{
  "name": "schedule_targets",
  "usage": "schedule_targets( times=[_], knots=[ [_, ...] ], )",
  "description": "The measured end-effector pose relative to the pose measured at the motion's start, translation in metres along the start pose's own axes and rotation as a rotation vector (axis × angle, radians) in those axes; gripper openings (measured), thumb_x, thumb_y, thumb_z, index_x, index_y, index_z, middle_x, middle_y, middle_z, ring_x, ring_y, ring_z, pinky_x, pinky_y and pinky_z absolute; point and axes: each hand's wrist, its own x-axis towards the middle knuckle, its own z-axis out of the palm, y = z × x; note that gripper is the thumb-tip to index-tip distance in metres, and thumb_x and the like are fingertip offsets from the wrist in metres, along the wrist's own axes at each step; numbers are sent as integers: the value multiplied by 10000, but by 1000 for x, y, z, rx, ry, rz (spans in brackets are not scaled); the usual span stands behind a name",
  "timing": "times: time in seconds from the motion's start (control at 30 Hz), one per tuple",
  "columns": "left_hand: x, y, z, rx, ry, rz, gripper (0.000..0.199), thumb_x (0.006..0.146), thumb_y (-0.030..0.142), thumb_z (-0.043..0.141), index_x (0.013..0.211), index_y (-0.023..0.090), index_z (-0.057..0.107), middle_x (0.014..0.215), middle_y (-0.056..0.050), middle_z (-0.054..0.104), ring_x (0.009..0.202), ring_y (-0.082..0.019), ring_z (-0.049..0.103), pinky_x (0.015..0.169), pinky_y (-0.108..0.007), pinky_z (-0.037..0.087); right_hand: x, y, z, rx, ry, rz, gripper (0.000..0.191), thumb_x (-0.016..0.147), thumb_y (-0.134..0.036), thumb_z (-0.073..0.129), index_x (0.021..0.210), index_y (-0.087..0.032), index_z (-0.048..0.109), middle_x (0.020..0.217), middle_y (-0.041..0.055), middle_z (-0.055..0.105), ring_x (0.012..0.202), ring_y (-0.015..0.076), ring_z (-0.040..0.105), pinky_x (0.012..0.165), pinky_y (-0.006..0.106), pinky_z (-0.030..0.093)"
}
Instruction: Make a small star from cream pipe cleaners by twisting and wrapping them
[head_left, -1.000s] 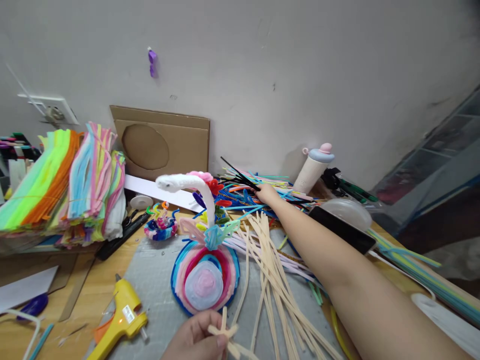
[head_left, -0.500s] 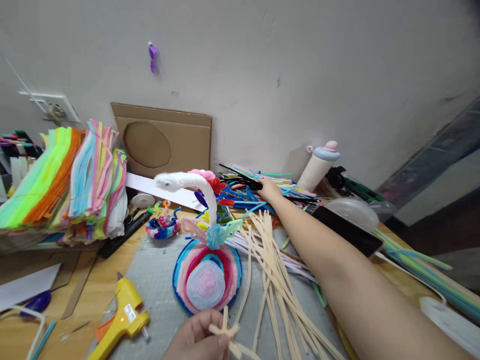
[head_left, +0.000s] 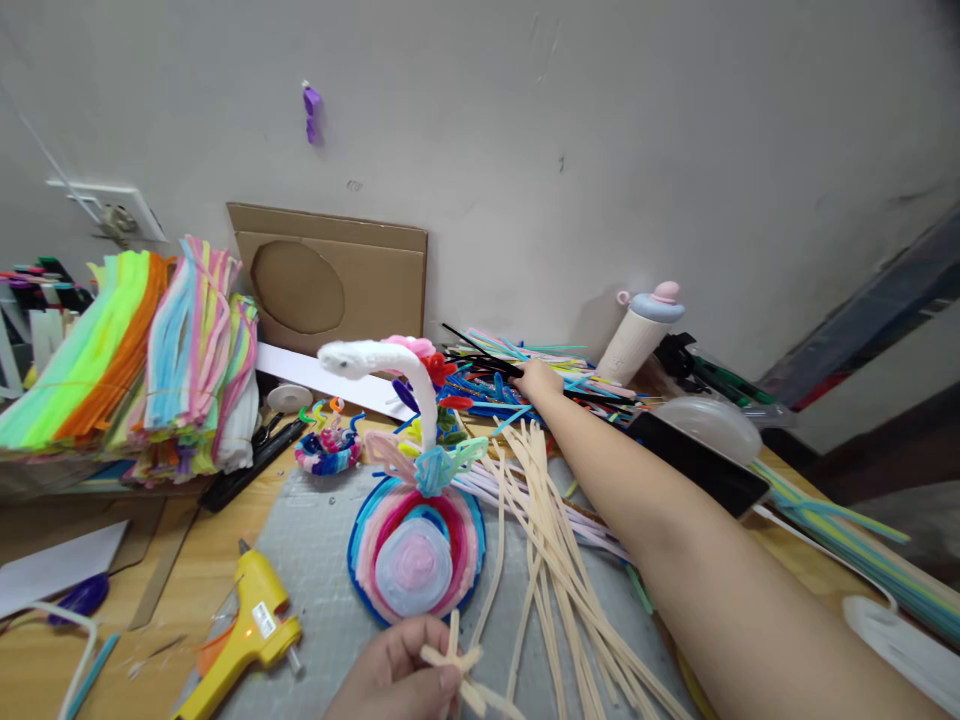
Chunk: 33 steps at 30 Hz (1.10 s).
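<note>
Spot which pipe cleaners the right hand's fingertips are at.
The black pipe cleaners jutting left from the right hand, over the mixed pile. Colour and place set them apart; the beige pipe cleaners lie nearer the camera.

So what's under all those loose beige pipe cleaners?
The gray mat shows between the beige pipe cleaners, and lilac pipe cleaners cross beneath. Whatever their thickest overlap covers is hidden.

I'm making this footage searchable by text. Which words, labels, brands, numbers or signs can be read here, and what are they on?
No text here can be read.
Yellow glue gun: its white label seems to carry print, too small and blurred to read.
Wall: a few small dark marks; I cannot tell whether they are writing.
</note>
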Motion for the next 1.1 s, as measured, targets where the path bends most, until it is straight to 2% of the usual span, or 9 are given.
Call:
schedule_targets(
  times=[0.23,0.4,0.63,0.77,0.87,0.93,1.03,1.1],
  knots=[
    [0,0,0,9,7,9,388,508,410,806,645,124,583,482,7,557,442,-71,433,488,-188,266,-1,-7,1,18,29,-30,281,890,-293,519,1134,-154,536,1147,86,556,972,203,574,818,406,491],
    [0,2,-1,4,11,1,364,516,388,804,643,124,588,488,5,564,448,-74,438,493,-191,277,0,0,-8,107,54,-69,273,888,-290,524,1126,-159,542,1146,83,557,979,204,572,823,405,487],
    [0,-1,0,6,6,-12,401,498,410,810,657,128,573,507,-3,583,448,-71,440,490,-189,265,4,27,-41,365,89,-159,269,879,-305,535,1081,-131,567,1080,57,586,910,206,595,759,369,513],
    [0,-1,-1,21,17,-12,401,502,413,807,648,127,568,520,-8,591,454,-69,440,492,-187,262,-1,32,-61,563,206,-232,233,889,-306,520,1015,-119,574,948,44,615,776,151,609,681,319,516],
    [1,-1,-1,25,15,-9,394,504,407,807,656,123,579,513,-6,588,450,-69,440,491,-186,266,-9,27,-83,708,365,-291,178,914,-277,449,993,-142,533,778,9,611,646,113,564,620,260,476],
    [1,-1,-1,19,10,-7,382,509,396,807,656,123,585,502,-1,583,441,-67,436,490,-185,269,-14,21,-100,781,456,-337,154,918,-264,403,1018,-185,489,727,-14,580,636,105,529,610,228,447],
    [1,0,0,1,5,-15,360,513,379,808,637,128,581,493,1,584,427,-64,429,483,-187,274,-23,8,-123,851,495,-399,180,927,-300,344,1062,-237,445,664,-42,499,553,87,473,538,195,414],
    [1,1,0,-8,7,-19,363,506,380,811,632,128,583,493,-1,586,426,-66,429,477,-187,275,-30,1,-134,870,471,-420,208,906,-323,388,1096,-247,431,652,-45,479,508,80,442,480,181,380]
  ],
)
